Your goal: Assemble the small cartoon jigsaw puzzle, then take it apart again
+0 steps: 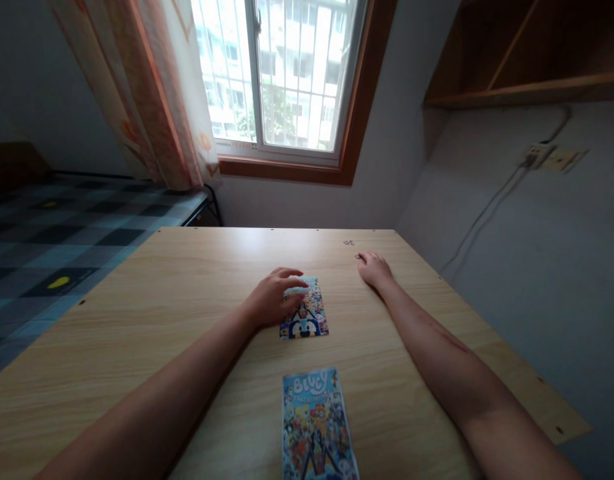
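Observation:
A colourful jigsaw puzzle (314,320), with a large blue dog face at its near edge, lies flat on the wooden table. My left hand (273,299) rests over its upper left part with the fingers stretched out and apart, hiding some of the picture. Farther off to the right, my right hand (375,269) is closed, its fingertips pinched at a small dark puzzle piece (357,256) on the tabletop. Just beyond it lie several loose puzzle pieces (349,243). Closest to me is a box (317,427) lettered "Bluey", with a crowded cartoon picture.
The pale wooden table (197,300) reaches toward the window wall. A bed with a checked cover (111,220) stands on the left beside a curtain (151,100). At the right, a cable (479,223) hangs from a wall socket (539,155) below a wooden shelf (527,90).

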{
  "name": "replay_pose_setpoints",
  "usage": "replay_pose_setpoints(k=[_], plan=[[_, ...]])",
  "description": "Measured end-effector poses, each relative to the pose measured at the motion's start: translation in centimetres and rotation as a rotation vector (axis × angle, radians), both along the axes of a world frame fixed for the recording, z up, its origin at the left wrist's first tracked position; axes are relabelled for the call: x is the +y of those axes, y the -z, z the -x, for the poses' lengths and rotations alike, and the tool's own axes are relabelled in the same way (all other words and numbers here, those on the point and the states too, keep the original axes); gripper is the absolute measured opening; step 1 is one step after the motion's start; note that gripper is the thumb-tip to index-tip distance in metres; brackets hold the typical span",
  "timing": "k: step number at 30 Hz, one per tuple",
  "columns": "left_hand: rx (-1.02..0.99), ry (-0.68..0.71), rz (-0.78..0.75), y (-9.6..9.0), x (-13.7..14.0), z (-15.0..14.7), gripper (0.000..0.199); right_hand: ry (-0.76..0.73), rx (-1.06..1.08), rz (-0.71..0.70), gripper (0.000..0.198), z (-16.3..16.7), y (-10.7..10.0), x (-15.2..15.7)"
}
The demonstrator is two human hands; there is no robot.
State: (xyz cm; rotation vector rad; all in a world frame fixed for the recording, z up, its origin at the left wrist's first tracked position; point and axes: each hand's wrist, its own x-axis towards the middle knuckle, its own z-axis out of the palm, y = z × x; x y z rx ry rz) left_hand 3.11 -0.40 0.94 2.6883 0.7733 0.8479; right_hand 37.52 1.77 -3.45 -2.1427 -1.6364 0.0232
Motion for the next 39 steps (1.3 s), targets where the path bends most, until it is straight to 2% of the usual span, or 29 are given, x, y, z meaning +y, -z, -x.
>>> replay_pose_setpoints(k=[6,11,14,16,19,23,28,31,35,39], plan=[[-0.21,-0.221,-0.021,0.3,1.6,0.9,0.018,-0.017,0.02,-0.041,0.027,-0.1,-0.5,-0.5],[-0.219,-0.271,-0.052,0.5,2.2,1.1,0.018,0.007,0.057,-0.041,0.023,0.1,-0.9,-0.8],[-0.207,-0.256,-0.05,0.5,1.9,0.8,0.017,0.022,0.121,-0.012,0.024,0.0,-1.3,-1.2],[-0.208,-0.251,-0.048,0.5,1.8,0.6,0.017,0.015,0.247,0.001,0.027,0.0,-1.7,-1.4],[-0.211,-0.248,-0.026,0.5,1.7,0.4,0.017,-0.119,0.456,0.014,0.025,0.4,-2.6,-1.7],[-0.2,-0.198,-0.04,0.3,1.5,0.3,0.016,-0.247,0.687,0.132,0.027,2.3,-4.6,-2.4],[-0.058,-0.072,-0.08,0.1,0.7,-0.1,0.016,-0.432,0.696,0.293,0.029,5.6,-7.1,-4.0],[0.026,-0.022,-0.081,0.2,0.4,-0.3,0.023,-0.495,0.689,0.372,0.029,7.2,-8.1,-5.0],[0.086,0.014,-0.043,0.1,0.2,-0.4,0.035,-0.561,0.699,0.489,0.027,8.5,-8.6,-5.9],[0.097,-0.002,0.003,-0.2,0.2,-0.3,0.041,-0.6,0.697,0.581,0.025,9.2,-8.3,-6.3]])
